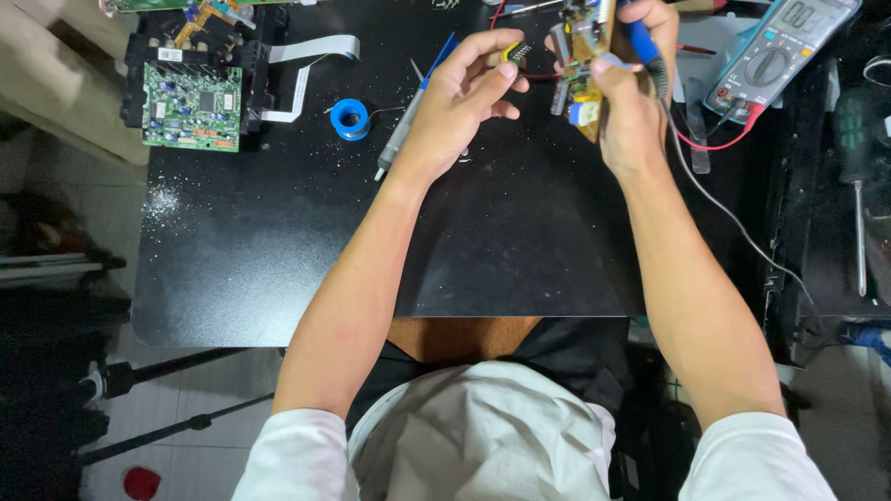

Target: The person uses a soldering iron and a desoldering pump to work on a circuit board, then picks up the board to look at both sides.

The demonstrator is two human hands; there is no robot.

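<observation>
The left hand [464, 93] pinches a small dark component with a yellow mark [516, 52] between thumb and fingertips, near the far edge of the black desk [278, 250]. The right hand [631, 102] is closed around a blue-handled tool [642, 44] whose grey cable [733, 218] runs back toward the desk's right edge; the same hand props up a tan circuit board [583, 65], tilted on edge, just beside the component. Whether the tool's tip touches the board cannot be told.

Under the left wrist a slim grey pen-like tool [397, 139] lies at a slant on the desk, and just left of it sits a blue spool of solder wire [350, 119]. At the far left corner a green circuit board [192, 107] rests on a black chassis [252, 79], with a flat white ribbon cable [311, 56] looping out of it. White dust [165, 199] is scattered near the left edge.

At the far right corner lies a teal multimeter [784, 46], its red lead [719, 141] curling toward the right wrist. A screwdriver [856, 186] lies on the dark shelf beyond the right edge.

No container shows on the desk.
</observation>
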